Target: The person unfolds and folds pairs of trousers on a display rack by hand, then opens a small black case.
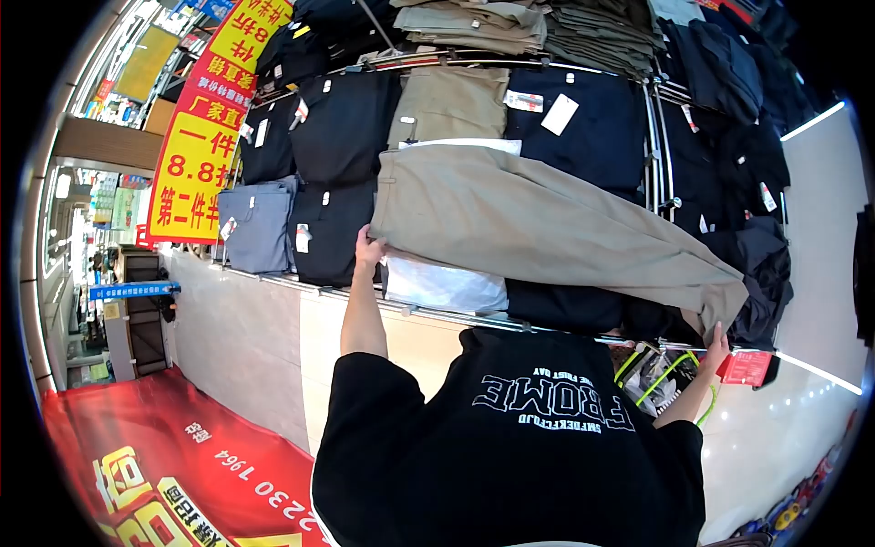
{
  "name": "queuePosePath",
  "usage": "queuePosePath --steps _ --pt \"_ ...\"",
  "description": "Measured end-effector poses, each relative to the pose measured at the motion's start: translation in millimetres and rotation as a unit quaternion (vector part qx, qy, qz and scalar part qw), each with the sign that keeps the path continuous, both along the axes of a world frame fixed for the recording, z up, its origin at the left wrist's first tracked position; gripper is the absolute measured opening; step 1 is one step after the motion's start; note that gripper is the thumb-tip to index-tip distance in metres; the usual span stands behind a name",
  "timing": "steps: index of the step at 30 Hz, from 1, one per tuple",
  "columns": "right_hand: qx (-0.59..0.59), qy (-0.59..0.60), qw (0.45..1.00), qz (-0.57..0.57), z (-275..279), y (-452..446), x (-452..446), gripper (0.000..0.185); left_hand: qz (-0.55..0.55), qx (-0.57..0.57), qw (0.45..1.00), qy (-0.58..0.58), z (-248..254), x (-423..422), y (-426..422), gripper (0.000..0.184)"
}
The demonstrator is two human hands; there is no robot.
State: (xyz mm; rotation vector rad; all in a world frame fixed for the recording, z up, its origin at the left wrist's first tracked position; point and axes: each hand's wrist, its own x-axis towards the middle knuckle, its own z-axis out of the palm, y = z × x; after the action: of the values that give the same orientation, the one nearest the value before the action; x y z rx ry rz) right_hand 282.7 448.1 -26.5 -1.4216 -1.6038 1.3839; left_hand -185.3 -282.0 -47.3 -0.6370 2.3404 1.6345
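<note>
Khaki trousers lie stretched out sideways over the display of folded trousers. My left hand grips them at the lower corner of the waistband, on the left. At the far right, my right hand is closed on the leg hems. Just below the waistband end, a white plastic-wrapped pack shows partly from under the khaki cloth. Dark folded trousers lie beside my left hand, and a crumpled dark grey garment is close to the hem end.
Grey-blue folded trousers sit at the rack's left end, beside a red and yellow sign. A metal rail runs along the near edge. A red banner covers the lower left. Stacked trousers stand at the back.
</note>
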Motion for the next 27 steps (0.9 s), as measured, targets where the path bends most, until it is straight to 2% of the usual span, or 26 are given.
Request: queuePosePath --steps 1,2,3,4,5,6,7,8,9,10,13,15,18,20,21,23,24,25,27 --pt "-0.005 0.000 1.000 -0.002 -4 3 6 0.038 -0.018 0.003 1.000 -0.011 -5 -4 -6 0.060" --pt "-0.001 -0.054 0.998 0.019 -16 14 15 0.032 -0.024 0.030 0.999 0.016 0 -1 -6 0.059" --pt "0.037 -0.098 0.993 0.044 -50 42 34 0.030 -0.053 0.033 0.998 0.027 -2 -2 -14 0.056" --pt "0.082 -0.106 0.991 0.017 -41 30 25 0.032 -0.021 0.054 0.998 0.000 19 4 0 0.054" --pt "0.196 -0.180 0.963 -0.038 -27 13 8 0.033 -0.042 0.071 0.996 -0.025 18 2 -4 0.054" --pt "0.093 -0.121 0.987 -0.056 -23 12 4 0.031 -0.085 0.077 0.993 -0.036 15 -2 -10 0.055" --pt "0.174 -0.199 0.964 -0.025 -57 36 19 0.028 -0.114 0.069 0.990 -0.051 23 -3 -9 0.055" --pt "0.208 -0.161 0.965 -0.023 -69 40 21 0.041 -0.122 0.088 0.987 -0.049 34 0 0 0.058" --pt "0.194 -0.149 0.970 0.006 -37 22 7 0.035 -0.131 0.055 0.989 -0.050 36 -2 0 0.062" --pt "0.169 -0.113 0.979 0.003 -32 17 3 0.030 -0.105 0.005 0.993 -0.059 44 1 9 0.065" --pt "0.131 -0.032 0.990 -0.037 -7 -6 -17 0.026 -0.051 0.014 0.996 -0.076 36 -3 6 0.067" --pt "0.133 -0.037 0.989 -0.046 14 -20 -27 0.027 -0.049 0.034 0.994 -0.088 31 -5 0 0.065" --pt "0.168 -0.057 0.983 -0.053 -1 -21 -20 0.028 -0.047 0.059 0.994 -0.085 32 -6 3 0.060" --pt "0.222 -0.076 0.964 -0.128 -11 -22 -18 0.030 -0.051 0.065 0.994 -0.068 31 -5 6 0.057" --pt "0.221 -0.076 0.964 -0.130 -16 -23 -17 0.030 -0.054 0.069 0.993 -0.084 29 -7 4 0.051" --pt "0.252 -0.103 0.953 -0.133 -23 -25 -15 0.042 -0.058 0.071 0.991 -0.098 29 -9 3 0.046" --pt "0.224 -0.150 0.958 -0.100 -11 -31 -17 0.037 -0.090 0.062 0.985 -0.131 31 -8 5 0.041" --pt "0.222 -0.149 0.958 -0.103 1 -38 -20 0.037 -0.122 0.051 0.978 -0.163 33 -7 7 0.037" --pt "0.364 -0.205 0.908 -0.034 27 -56 -37 0.032 -0.092 -0.019 0.980 -0.173 39 0 22 0.035"
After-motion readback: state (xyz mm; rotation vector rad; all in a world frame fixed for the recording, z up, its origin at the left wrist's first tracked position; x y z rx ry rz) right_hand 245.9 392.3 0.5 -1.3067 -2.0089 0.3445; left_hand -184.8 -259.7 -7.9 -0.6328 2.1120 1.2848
